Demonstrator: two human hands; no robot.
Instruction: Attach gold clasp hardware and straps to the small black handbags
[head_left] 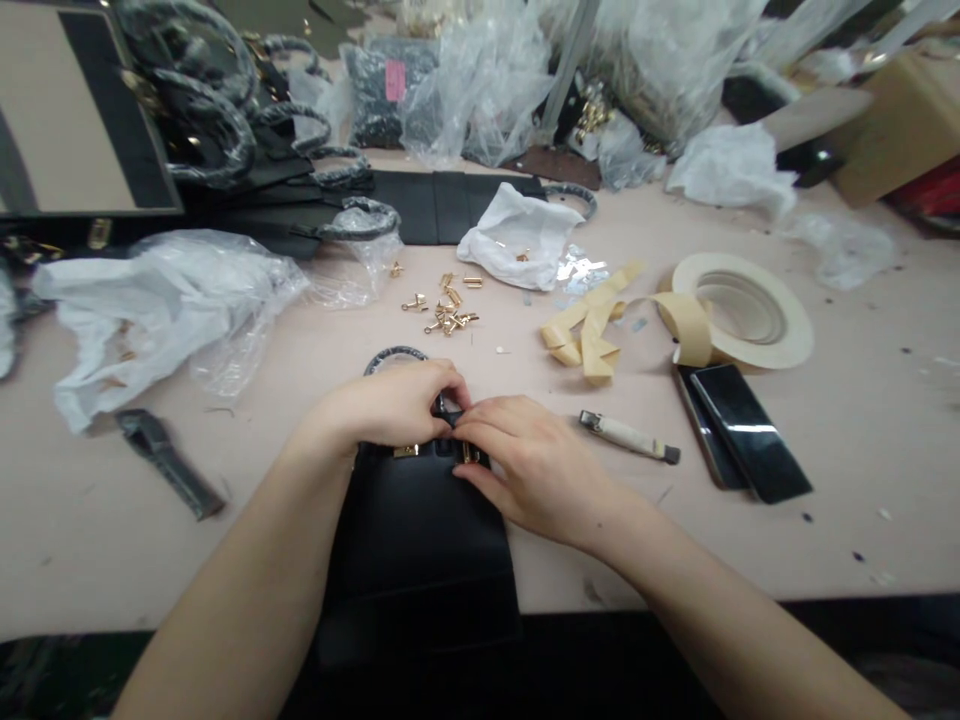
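The left hand (390, 405) and right hand (532, 470) are both closed in a pinch, fingertips meeting at the top edge of a black leather handbag (416, 560) that lies flat beneath them, with a dark handle loop (395, 357) just past the left hand. Ahead of the hands sit loose gold fittings (448, 318); just beside the right hand lies a taped-handle tool (628, 436) — its kind is hard to tell.

left hand (390, 405): bare | right hand (536, 470): bare | forearms (247, 570): bare, slender
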